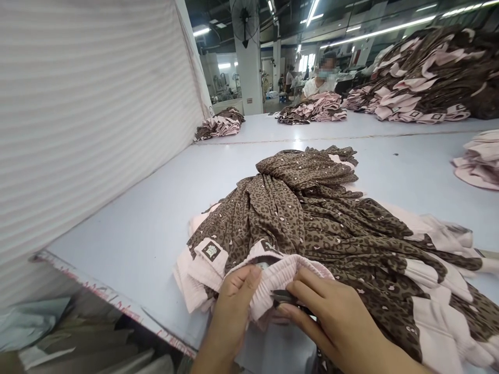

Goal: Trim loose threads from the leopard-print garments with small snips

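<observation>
Between thumb and fingers, my left hand (236, 296) pinches the pink ribbed waistband (273, 280) of a brown leopard-print garment (273, 208). My right hand (331, 306) is closed around small dark thread snips (286, 297), their tip against the waistband; most of the handle is hidden in the palm. The waistband's opening faces up, and a dark label shows inside its far edge. Left of it lies another pink band with a black crown label (211, 251). The leopard-print garments are heaped together, with pink cuffs (440, 322) fanning out to the right.
A white padded sheet (97, 114) rises along the table's left side. Across the table (156, 197) are a small garment pile (220, 124), a middle pile (315, 108) and a large heap (429, 78). Pink fabric (479, 161) lies at right. A masked person (322, 78) is beyond.
</observation>
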A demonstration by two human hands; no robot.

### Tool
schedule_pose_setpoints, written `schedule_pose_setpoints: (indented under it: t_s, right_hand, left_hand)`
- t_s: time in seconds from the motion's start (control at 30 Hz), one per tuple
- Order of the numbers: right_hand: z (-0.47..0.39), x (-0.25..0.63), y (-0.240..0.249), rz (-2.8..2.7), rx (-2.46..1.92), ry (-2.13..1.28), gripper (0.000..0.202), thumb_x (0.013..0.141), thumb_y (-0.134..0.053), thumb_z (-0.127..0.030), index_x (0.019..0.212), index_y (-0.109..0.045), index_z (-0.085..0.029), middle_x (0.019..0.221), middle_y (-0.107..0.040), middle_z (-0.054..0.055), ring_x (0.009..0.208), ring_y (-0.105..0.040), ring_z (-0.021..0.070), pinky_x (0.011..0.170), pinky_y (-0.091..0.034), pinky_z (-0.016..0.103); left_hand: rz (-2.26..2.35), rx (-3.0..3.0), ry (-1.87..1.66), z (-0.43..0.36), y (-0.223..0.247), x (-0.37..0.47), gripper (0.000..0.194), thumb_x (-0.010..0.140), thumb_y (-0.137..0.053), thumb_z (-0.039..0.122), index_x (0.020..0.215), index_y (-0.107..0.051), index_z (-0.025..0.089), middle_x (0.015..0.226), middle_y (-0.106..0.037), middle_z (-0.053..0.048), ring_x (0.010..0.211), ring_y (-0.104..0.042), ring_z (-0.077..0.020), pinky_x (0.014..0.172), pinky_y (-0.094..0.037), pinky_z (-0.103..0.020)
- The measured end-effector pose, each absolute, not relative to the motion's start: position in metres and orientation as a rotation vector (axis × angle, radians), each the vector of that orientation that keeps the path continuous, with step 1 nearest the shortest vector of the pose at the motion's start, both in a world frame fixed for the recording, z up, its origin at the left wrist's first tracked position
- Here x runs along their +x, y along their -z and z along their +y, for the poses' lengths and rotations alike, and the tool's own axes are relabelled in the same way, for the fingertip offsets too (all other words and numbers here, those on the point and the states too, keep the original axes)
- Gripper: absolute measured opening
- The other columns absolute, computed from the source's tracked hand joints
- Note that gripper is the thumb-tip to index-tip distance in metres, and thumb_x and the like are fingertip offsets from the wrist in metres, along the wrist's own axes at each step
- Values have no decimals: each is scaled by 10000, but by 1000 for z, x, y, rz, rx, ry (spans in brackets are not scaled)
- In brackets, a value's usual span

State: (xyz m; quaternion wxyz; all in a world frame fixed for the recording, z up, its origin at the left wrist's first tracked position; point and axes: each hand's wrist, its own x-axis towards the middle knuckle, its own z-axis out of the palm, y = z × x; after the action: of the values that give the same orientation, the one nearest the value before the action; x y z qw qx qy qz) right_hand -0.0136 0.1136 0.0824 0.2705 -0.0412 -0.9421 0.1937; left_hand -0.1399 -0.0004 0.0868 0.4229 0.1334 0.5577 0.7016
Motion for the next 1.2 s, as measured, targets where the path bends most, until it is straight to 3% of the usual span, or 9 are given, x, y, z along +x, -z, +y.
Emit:
schedule_pose_setpoints:
  t_s: [0.17,0.3,0.5,0.67,0.9,1.0,1.13,1.2]
  right_hand:
    - [115,-12,-84,-2547,-89,-738,255,979,-408,-301,776,-535,-212,757,-582,25,623,-566,154,508,-390,231]
    - [117,-9,-81,-2494,-72,-983,174,981,-414,-282,906,-566,-244,857,-602,20,769,-597,160,609,-438,231]
    - [117,-10,-75,-2531,-258,-695,259,994,-361,-343,888,-568,-227,816,-595,32,666,-589,173,545,-412,247]
    - [116,-12,-85,-2523,-228,-499,354,997,-338,-358,740,-531,-209,699,-555,19,509,-538,134,448,-337,224]
    - [113,-15,-89,-2501,-178,-491,314,991,-361,-322,747,-523,-209,704,-557,17,526,-532,136,466,-315,235]
    - [116,-14,-89,-2506,-147,-640,292,992,-369,-324,764,-513,-214,721,-555,15,581,-534,144,491,-329,233]
    - [122,-16,-87,-2354,-180,-922,243,934,-481,-461,874,-491,-226,740,-520,1,615,-500,152,523,-360,234]
    - [123,-20,-86,-2320,-173,-992,191,904,-546,-408,886,-495,-225,770,-524,6,626,-497,152,535,-371,235]
  left_hand:
    - [1415,399,-1715,-2,-82,-139,329,786,-658,454,688,-640,141,479,-483,51,423,-381,-78,409,-304,-194]
    - [1493,472,-1705,-2,-78,-139,376,803,-625,488,633,-570,158,504,-439,57,456,-358,-76,439,-312,-192]
    - [1608,512,-1671,-2,-94,-132,406,768,-644,520,611,-548,158,528,-462,48,488,-399,-85,457,-335,-183]
    - [1721,600,-1654,-3,-102,-127,388,809,-600,501,607,-531,176,546,-502,40,532,-435,-103,505,-355,-190]
    - [1866,751,-1560,-6,-97,-131,380,857,-523,472,620,-509,175,576,-410,44,570,-378,-115,544,-326,-215]
    - [1846,749,-1546,-7,-94,-134,391,861,-508,483,623,-512,172,588,-411,41,578,-365,-116,543,-316,-218]
    - [1794,757,-1503,-6,-91,-138,432,846,-505,537,637,-538,161,592,-447,27,576,-390,-119,530,-329,-217]
    - [1809,774,-1509,-6,-91,-137,434,844,-514,535,633,-553,157,581,-452,25,575,-403,-119,526,-333,-212]
